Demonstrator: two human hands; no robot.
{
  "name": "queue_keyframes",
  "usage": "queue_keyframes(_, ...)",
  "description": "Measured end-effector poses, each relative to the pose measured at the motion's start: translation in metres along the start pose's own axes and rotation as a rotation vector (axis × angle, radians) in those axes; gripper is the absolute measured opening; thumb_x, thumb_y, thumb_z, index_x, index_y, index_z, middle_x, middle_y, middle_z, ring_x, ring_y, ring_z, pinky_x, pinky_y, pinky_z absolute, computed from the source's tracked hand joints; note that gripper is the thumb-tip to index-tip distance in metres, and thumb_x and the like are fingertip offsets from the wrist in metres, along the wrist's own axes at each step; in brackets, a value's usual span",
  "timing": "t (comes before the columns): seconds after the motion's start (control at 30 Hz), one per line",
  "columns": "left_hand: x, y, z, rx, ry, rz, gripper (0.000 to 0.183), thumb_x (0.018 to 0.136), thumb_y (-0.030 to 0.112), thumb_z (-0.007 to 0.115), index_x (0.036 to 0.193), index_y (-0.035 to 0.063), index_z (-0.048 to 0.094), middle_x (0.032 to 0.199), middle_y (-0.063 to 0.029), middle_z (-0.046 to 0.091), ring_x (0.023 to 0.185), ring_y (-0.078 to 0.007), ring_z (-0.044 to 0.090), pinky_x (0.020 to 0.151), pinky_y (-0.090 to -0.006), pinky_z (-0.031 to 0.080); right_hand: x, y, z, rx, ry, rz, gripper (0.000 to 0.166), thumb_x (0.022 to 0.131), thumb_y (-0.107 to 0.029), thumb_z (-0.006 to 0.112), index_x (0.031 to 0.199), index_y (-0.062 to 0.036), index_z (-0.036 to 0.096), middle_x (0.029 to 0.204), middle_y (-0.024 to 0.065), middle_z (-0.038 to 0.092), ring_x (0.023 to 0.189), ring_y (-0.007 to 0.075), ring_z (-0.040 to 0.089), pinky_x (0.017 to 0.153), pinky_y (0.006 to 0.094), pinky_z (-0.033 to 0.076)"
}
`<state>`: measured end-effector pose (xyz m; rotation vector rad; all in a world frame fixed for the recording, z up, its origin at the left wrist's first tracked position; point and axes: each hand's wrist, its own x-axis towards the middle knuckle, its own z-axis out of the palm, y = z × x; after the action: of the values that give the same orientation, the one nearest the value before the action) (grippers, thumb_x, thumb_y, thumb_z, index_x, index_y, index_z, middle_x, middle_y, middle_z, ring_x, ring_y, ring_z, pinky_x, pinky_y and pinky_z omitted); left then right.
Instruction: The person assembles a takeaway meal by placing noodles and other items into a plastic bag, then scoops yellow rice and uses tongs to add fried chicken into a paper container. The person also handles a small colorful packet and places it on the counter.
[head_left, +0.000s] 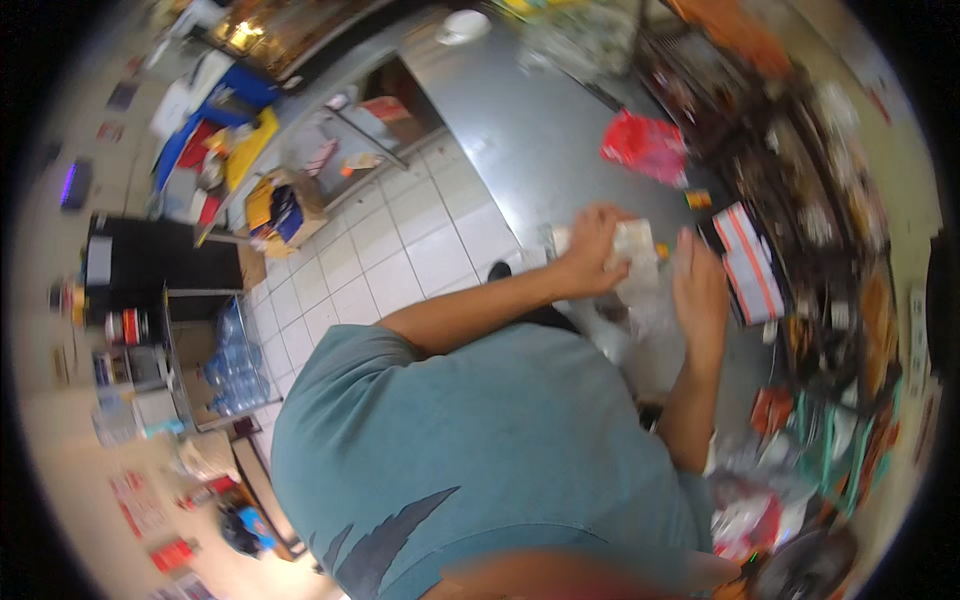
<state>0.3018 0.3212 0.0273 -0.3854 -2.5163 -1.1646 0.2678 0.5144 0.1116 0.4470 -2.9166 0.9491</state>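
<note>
My left hand (594, 255) grips a pale, flat, rectangular packet (634, 238) at its left side, over a steel worktop (480, 112). Crumpled clear plastic (645, 311) lies just below the packet, between my two hands. My right hand (699, 289) is raised just right of the packet, with its fingers pointing away from me. Motion blur hides whether it touches the plastic. Right beside it lies a white pad with orange stripes (750, 262) on a dark base. A small yellow and orange box (698, 199) sits beyond my right hand.
A red plastic bag (645, 146) lies farther along the worktop. Dark racks (787, 187) with assorted goods line the right side. White floor tiles (397, 232) show at left, with a cardboard box (289, 210) and large blue water bottles (238, 367). A fan (806, 566) stands at lower right.
</note>
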Motion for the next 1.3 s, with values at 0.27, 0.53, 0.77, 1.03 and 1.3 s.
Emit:
queue_keyframes(0.27, -0.001, 0.062, 0.010, -0.464, -0.140, -0.166, 0.063, 0.093, 0.009, 0.068, 0.136, 0.0020, 0.022, 0.127, -0.0195, 0.045, 0.117, -0.0250, 0.051, 0.098, -0.0369, 0.045, -0.004, -0.002, -0.010, 0.865, -0.367, 0.169, 0.032, 0.099, -0.026, 0.058, 0.122, -0.0034, 0.061, 0.092, 0.0044, 0.063, 0.090, 0.0091, 0.062, 0.079, 0.0257, 0.049)
queue_keyframes(0.53, 0.002, 0.053, -0.009, -0.478, -0.203, -0.345, 0.023, 0.097, 0.014, 0.066, 0.113, -0.0009, 0.070, 0.099, -0.0051, 0.064, 0.089, -0.0103, 0.060, 0.081, -0.0264, 0.048, -0.090, 0.064, -0.005, 0.397, 0.020, 0.229, 0.053, 0.086, -0.026, 0.077, 0.132, -0.0105, 0.055, 0.115, 0.0075, 0.062, 0.091, 0.0149, 0.061, 0.079, 0.0291, 0.051)
queue_keyframes(0.77, 0.006, 0.059, -0.016, -0.623, -0.288, -0.458, 0.029, 0.096, 0.017, 0.068, 0.120, 0.0005, 0.065, 0.101, -0.0049, 0.061, 0.094, -0.0107, 0.056, 0.078, -0.0250, 0.047, -0.109, 0.029, 0.051, 0.336, 0.256, 0.092, 0.046, 0.083, -0.028, 0.081, 0.120, -0.0085, 0.062, 0.102, 0.0063, 0.064, 0.078, 0.0140, 0.062, 0.068, 0.0295, 0.052)
queue_keyframes(1.03, -0.018, 0.048, -0.012, -0.164, -0.469, 0.034, 0.048, 0.082, 0.012, 0.080, 0.121, 0.0008, 0.055, 0.111, -0.0126, 0.063, 0.094, -0.0257, 0.063, 0.080, -0.0351, 0.051, -0.104, 0.045, 0.038, 1.068, 0.050, 0.466, 0.021, 0.098, -0.019, 0.065, 0.107, -0.0015, 0.068, 0.088, 0.0019, 0.068, 0.080, 0.0086, 0.062, 0.065, 0.0251, 0.052)
queue_keyframes(1.3, -0.022, 0.030, -0.009, -0.571, -0.410, -0.315, 0.020, 0.089, 0.004, 0.071, 0.108, 0.0020, 0.065, 0.092, -0.0061, 0.068, 0.078, -0.0133, 0.062, 0.071, -0.0257, 0.048, -0.120, 0.058, 0.028, 0.955, 0.483, 0.316, 0.018, 0.099, -0.013, 0.058, 0.105, -0.0002, 0.068, 0.092, 0.0033, 0.067, 0.086, 0.0141, 0.062, 0.086, 0.0302, 0.050)
